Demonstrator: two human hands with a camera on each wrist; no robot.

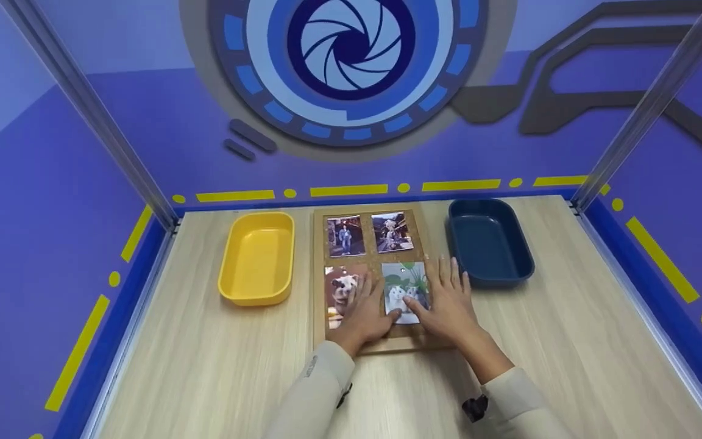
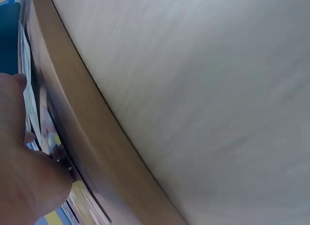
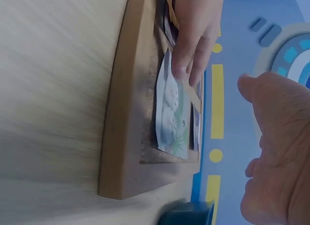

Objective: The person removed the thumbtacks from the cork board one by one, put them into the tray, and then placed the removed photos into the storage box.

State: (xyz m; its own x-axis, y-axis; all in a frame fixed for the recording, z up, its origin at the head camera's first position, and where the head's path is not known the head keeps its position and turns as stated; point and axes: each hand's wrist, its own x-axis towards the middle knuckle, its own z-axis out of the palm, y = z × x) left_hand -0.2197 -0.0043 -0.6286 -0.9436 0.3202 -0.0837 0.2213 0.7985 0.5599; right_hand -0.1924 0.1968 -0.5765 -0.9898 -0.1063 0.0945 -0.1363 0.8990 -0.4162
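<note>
Left grip [image 1: 363, 310] and right grip [image 1: 450, 306] are both spread loosely, grasping nothing visibly, thumbs over the glossy green-and-white animal photo [image 1: 397, 288] at lower right on the wood-framed cork board [image 1: 319, 277]. Apparently it is being straightened; flattening its slightly curled edge should call for even, gentle pressure. Left fingers overlap the brown-backed animal photo [image 1: 337, 299]. The dark-blue rectangular tray [image 1: 490, 244], just beside the right fingertips, limits sideways room; the yellow rectangular tray [image 1: 256, 259] sits left.

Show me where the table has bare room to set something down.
Bare table lies in front of the yellow tray, and between the blue tray and the right wall. The corkboard is crowded: photos, left hand, right hand.
</note>
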